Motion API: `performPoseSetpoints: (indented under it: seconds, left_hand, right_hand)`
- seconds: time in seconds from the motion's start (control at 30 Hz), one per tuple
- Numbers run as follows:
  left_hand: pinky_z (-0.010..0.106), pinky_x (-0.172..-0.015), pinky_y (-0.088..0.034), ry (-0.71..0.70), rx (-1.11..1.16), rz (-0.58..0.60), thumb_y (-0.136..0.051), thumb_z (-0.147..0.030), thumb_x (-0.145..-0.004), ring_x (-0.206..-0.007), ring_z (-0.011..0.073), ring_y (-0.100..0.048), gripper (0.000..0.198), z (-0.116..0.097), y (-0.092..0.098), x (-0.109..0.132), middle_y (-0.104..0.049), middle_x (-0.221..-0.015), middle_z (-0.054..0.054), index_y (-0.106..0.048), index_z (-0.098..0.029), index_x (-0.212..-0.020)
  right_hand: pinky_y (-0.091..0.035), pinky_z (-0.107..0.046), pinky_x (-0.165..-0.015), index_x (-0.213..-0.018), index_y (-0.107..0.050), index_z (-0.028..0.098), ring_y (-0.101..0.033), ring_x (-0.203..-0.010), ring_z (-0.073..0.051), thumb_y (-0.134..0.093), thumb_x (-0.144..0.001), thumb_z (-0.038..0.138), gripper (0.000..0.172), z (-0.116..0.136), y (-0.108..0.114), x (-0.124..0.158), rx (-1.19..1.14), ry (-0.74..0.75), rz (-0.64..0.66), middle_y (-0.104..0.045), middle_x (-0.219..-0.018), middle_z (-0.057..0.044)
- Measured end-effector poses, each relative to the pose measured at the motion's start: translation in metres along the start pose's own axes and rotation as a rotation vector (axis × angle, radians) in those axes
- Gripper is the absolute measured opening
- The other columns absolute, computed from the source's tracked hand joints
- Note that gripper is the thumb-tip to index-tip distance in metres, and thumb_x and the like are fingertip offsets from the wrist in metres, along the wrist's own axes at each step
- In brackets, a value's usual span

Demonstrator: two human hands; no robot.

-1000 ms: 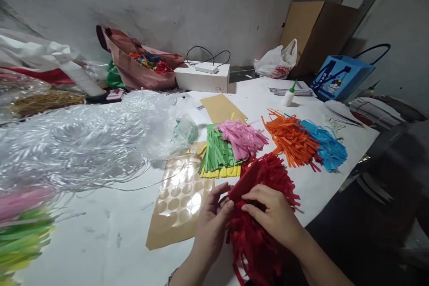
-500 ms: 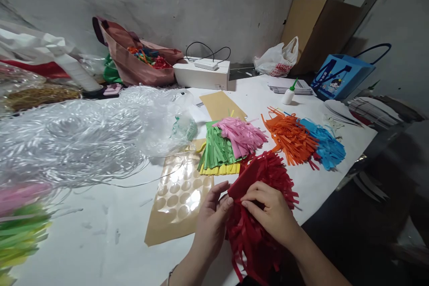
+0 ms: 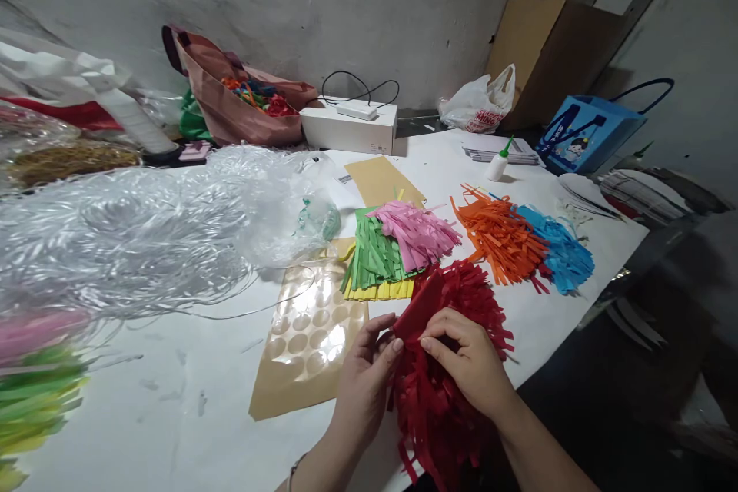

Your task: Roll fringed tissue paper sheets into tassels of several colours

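Observation:
Red fringed tissue paper (image 3: 438,415) lies spread at the table's near edge, its strips hanging toward me. My left hand (image 3: 369,369) grips its upper left edge between thumb and fingers. Thumb and forefinger of my right hand (image 3: 470,361) pinch the red paper a little to the right. Just beyond the hands, green fringed paper (image 3: 377,250) and pink fringed paper (image 3: 415,232) overlap a yellow fringed piece (image 3: 374,292). Farther right, an orange bundle (image 3: 501,238) rests partly over a blue one (image 3: 562,254).
A sheet of clear round stickers (image 3: 311,330) lies left of my hands. Silvery white cord (image 3: 127,231) covers the table's left side. At the back stand a pink bag (image 3: 231,108), a white box (image 3: 349,127), a glue bottle (image 3: 496,164) and a blue gift bag (image 3: 591,134).
My right hand has shifted slightly right, still pinching the red paper. My left hand stays nearly in place.

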State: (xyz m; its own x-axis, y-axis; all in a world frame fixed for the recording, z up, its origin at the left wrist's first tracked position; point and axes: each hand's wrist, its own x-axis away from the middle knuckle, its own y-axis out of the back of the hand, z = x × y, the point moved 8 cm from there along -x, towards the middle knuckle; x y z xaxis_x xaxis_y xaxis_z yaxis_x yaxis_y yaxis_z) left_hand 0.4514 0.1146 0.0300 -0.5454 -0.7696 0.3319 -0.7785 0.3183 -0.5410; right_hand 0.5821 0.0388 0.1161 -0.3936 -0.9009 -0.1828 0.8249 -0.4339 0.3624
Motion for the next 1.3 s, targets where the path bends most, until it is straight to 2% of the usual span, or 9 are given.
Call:
performPoseSetpoints:
  seconds: [0.23,0.43,0.67,0.8,0.87,1.0,1.13,1.3]
  left_hand:
    - [0.031,-0.075,-0.059,-0.023,0.008,0.019,-0.09,-0.034,-0.069,-0.078,0.0177,-0.072,0.045,-0.001,-0.001,0.0,-0.075,-0.102,0.005,-0.067,-0.021,-0.105]
    - [0.032,-0.08,-0.059,-0.057,-0.011,0.04,-0.088,-0.034,-0.072,-0.089,0.0211,-0.073,0.043,-0.003,-0.002,0.0,-0.076,-0.101,0.006,-0.066,-0.021,-0.106]
    - [0.028,-0.081,-0.057,-0.097,-0.06,0.019,-0.087,-0.034,-0.074,-0.091,0.018,-0.071,0.038,-0.003,0.003,-0.001,-0.075,-0.102,0.005,-0.068,-0.021,-0.104]
    - [0.027,-0.079,-0.057,-0.122,-0.101,0.011,-0.087,-0.034,-0.074,-0.088,0.018,-0.07,0.038,-0.003,0.005,-0.001,-0.075,-0.099,0.005,-0.069,-0.02,-0.104]
    - [0.028,-0.08,-0.057,-0.138,-0.118,0.013,-0.086,-0.035,-0.074,-0.09,0.0186,-0.069,0.038,-0.004,0.006,-0.001,-0.075,-0.1,0.005,-0.069,-0.02,-0.104]
    - [0.032,-0.084,-0.057,-0.167,-0.143,0.031,-0.084,-0.036,-0.076,-0.096,0.0215,-0.07,0.037,-0.006,0.005,-0.001,-0.074,-0.104,0.007,-0.068,-0.021,-0.105]
    - [0.034,-0.087,-0.057,-0.2,-0.162,0.04,-0.084,-0.037,-0.076,-0.103,0.0246,-0.069,0.037,-0.007,0.004,-0.001,-0.074,-0.107,0.008,-0.068,-0.021,-0.105]
    - [0.035,-0.089,-0.056,-0.231,-0.193,0.043,-0.083,-0.037,-0.077,-0.103,0.0243,-0.069,0.035,-0.01,0.003,-0.001,-0.074,-0.105,0.008,-0.068,-0.021,-0.103]
  right_hand:
    - [-0.049,-0.023,-0.074,-0.079,-0.07,0.02,-0.063,-0.079,-0.014,-0.064,-0.092,0.022,0.015,-0.002,0.001,0.001,-0.018,-0.004,-0.029,-0.065,-0.082,-0.001]
    - [-0.05,-0.026,-0.077,-0.08,-0.068,0.02,-0.064,-0.082,-0.016,-0.063,-0.093,0.023,0.015,0.0,0.006,0.002,0.001,0.029,-0.065,-0.066,-0.084,-0.002]
    - [-0.053,-0.027,-0.081,-0.084,-0.065,0.021,-0.066,-0.089,-0.017,-0.058,-0.097,0.021,0.014,0.009,0.012,0.005,0.119,0.128,-0.169,-0.067,-0.092,-0.004]
    - [-0.055,-0.028,-0.083,-0.097,-0.062,0.022,-0.067,-0.09,-0.017,-0.053,-0.097,0.013,0.013,0.018,0.014,0.008,0.257,0.277,-0.234,-0.068,-0.094,-0.004]
    - [-0.055,-0.029,-0.082,-0.104,-0.062,0.023,-0.067,-0.089,-0.017,-0.05,-0.096,0.009,0.02,0.022,0.012,0.008,0.295,0.357,-0.203,-0.067,-0.095,-0.004]
    - [-0.056,-0.028,-0.078,-0.106,-0.068,0.024,-0.064,-0.091,-0.017,-0.045,-0.094,0.004,0.033,0.03,0.003,0.006,0.38,0.483,-0.011,-0.061,-0.1,-0.006]
    - [-0.056,-0.033,-0.084,-0.111,-0.067,0.017,-0.062,-0.095,-0.019,-0.043,-0.091,0.002,0.034,0.033,0.001,0.001,0.421,0.46,0.077,-0.059,-0.104,-0.01]
    - [-0.053,-0.035,-0.08,-0.112,-0.067,0.015,-0.059,-0.091,-0.021,-0.05,-0.092,0.008,0.026,0.037,-0.001,-0.001,0.489,0.455,0.106,-0.061,-0.102,-0.01]
